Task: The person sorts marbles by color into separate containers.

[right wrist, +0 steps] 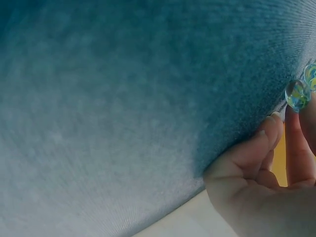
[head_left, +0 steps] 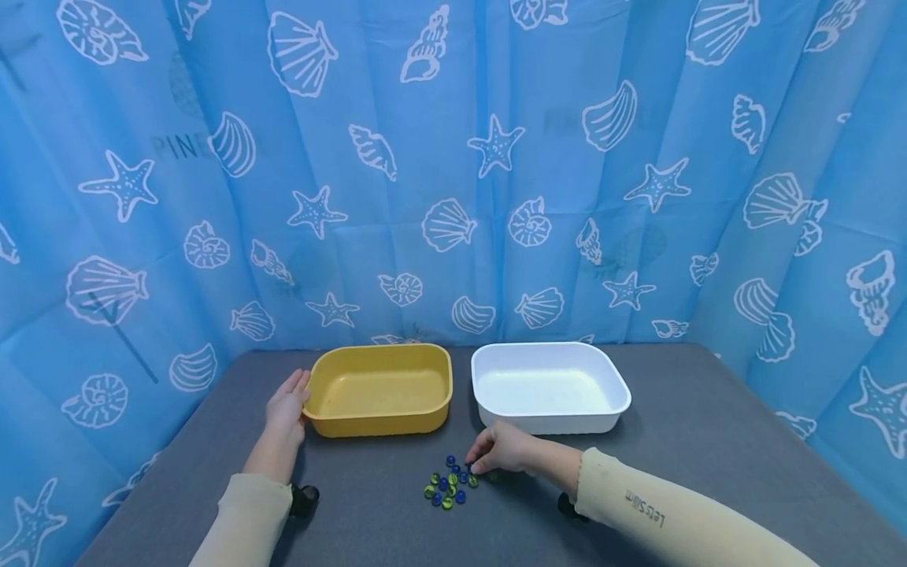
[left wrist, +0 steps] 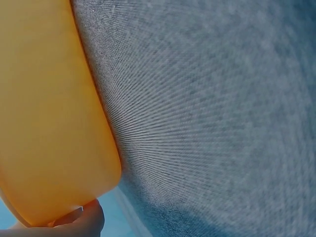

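Note:
My left hand (head_left: 286, 403) rests against the outer left end of a yellow tub (head_left: 383, 426). The left wrist view shows its fingers (left wrist: 92, 217) touching the tub's end wall. In front of the white tub (head_left: 546, 423), my right hand (head_left: 505, 447) reaches down to the right edge of a loose cluster of glass marbles (head_left: 443, 483), some blue, some yellow-green. Its thumb and forefinger pinch a marble (right wrist: 297, 95), which looks clear with yellow-green swirls in the right wrist view. A dark blue marble shows close to the same fingertips in the head view.
Both tubs stand side by side near the back of the grey cloth-covered table (head_left: 368, 504), a narrow gap between them. Behind them hangs a blue curtain (head_left: 425, 181) with white shell and starfish prints. Black straps (head_left: 305, 500) sit at the wrists.

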Demonstrator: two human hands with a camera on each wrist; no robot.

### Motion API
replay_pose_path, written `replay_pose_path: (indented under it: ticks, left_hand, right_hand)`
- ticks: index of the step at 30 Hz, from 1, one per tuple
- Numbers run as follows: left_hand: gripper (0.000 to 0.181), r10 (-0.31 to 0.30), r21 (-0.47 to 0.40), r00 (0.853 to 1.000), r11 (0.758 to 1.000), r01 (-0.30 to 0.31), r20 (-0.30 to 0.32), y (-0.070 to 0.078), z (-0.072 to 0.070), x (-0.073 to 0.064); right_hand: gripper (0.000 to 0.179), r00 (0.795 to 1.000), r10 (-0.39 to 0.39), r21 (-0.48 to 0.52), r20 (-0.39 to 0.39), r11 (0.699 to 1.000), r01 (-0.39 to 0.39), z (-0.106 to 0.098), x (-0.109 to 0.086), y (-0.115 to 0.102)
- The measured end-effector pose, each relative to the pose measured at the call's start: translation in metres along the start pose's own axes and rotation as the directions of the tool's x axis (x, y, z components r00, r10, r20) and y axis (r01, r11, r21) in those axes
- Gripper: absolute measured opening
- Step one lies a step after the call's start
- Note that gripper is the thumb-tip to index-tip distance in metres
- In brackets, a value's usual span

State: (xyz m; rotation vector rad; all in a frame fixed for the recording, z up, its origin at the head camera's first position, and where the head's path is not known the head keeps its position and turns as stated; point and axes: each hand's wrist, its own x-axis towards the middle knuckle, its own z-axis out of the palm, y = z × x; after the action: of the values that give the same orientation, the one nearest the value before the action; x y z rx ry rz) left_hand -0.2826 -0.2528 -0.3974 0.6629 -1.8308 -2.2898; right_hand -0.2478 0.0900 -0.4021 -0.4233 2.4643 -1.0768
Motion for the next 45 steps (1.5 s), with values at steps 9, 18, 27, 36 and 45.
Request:
replay_pose_path:
  ticks: [9, 18, 27, 36, 45]
  left_hand:
    - [0.053, 0.012, 0.007, 1.0, 1.0, -0.011, -0.005, 0.001, 0.001, -0.001]
    - [0.053, -0.004, 0.005, 1.0, 1.0, 0.004, 0.007, 0.0, -0.002, 0.0]
    - [0.053, -0.007, -0.011, 1.0, 1.0, 0.007, 0.004, 0.0, -0.002, -0.001]
    - [0.054, 0.016, -0.024, 1.0, 1.0, -0.016, 0.013, 0.003, 0.001, -0.003]
    - [0.053, 0.008, -0.029, 1.0, 1.0, -0.008, 0.013, 0.004, 0.0, -0.005]
  right_hand:
    - [0.003, 1.0, -0.024, 0.017, 0.013, 1.0, 0.024, -0.003, -0.001, 0.003]
    - [0.004, 0.999, 0.037, 0.008, 0.003, 0.999, -0.037, -0.006, 0.001, -0.013]
    - [0.013, 1.0, 0.008, 0.064, 0.011, 0.998, -0.009, -0.02, 0.002, -0.041]
    - [0.014, 1.0, 0.001, 0.173, -0.015, 0.985, 0.002, -0.031, 0.014, -0.06]
    - [0.018, 0.997, -0.013, 0.296, -0.08, 0.955, 0.036, -0.026, 0.043, -0.074]
